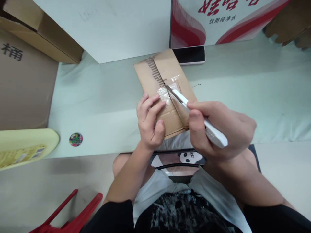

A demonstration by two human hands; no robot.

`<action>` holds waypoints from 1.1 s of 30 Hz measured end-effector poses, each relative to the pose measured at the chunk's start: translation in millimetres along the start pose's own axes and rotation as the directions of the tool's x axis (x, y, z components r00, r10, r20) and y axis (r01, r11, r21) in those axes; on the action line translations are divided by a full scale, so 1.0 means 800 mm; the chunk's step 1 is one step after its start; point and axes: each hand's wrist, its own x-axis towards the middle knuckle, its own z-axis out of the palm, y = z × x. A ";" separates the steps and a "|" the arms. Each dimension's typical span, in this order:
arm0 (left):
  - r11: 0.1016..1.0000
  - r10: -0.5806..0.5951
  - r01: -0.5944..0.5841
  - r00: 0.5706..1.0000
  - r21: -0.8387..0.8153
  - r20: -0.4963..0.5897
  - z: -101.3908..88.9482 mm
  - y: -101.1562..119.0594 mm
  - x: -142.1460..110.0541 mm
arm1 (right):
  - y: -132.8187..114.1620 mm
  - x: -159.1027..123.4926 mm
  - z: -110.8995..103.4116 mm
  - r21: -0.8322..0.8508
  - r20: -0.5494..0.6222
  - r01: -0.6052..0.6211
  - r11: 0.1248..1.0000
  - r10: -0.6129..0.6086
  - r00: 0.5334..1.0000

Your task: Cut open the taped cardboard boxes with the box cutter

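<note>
A flat brown cardboard box (171, 121) lies at a slant on the pale green cloth. A dark printed strip and a seam run along its top, with clear tape (164, 94) across the seam near the middle. My left hand (151, 121) rests on the box's left side, fingers spread and fingertips by the tape. In my right hand (218, 129) is a white utility knife (216, 134), gripped between thumb and fingers. Its extended blade (170, 90) points up and left, the tip at the seam beside the tape.
Behind the box lie a dark-topped phone-like slab (191, 55) and a red-and-white carton (233, 26). A large white panel (109, 29) stands at the back. On the left are a brown carton (24, 87), a yellow container (29, 147) and a round colourful disc (76, 139). A red stool (75, 215) is lower left.
</note>
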 end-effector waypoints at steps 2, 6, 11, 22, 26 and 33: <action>1.000 -0.005 0.005 1.000 -0.001 -0.023 0.003 0.003 -0.001 | -0.003 -0.004 0.003 0.005 0.034 0.007 1.000 -0.007 0.999; 0.999 -0.034 0.034 0.999 0.005 -0.037 0.006 0.008 -0.003 | -0.009 -0.010 0.006 -0.034 0.169 -0.011 0.999 0.016 0.986; 0.999 -0.038 0.039 0.999 0.021 -0.039 0.006 0.010 -0.003 | -0.016 -0.005 -0.008 -0.052 0.316 -0.008 0.999 0.024 0.948; 1.000 -0.014 0.014 1.000 0.018 -0.018 0.006 0.015 -0.001 | -0.024 -0.002 -0.021 -0.058 0.365 -0.048 0.997 0.066 0.929; 1.000 -0.028 0.028 1.000 0.015 -0.010 0.006 0.016 -0.001 | -0.024 0.000 -0.023 -0.058 0.318 -0.022 0.998 0.039 0.947; 0.999 -0.036 0.036 0.999 0.014 -0.016 0.006 0.016 0.000 | -0.025 0.003 -0.022 -0.054 0.278 -0.012 0.998 0.027 0.960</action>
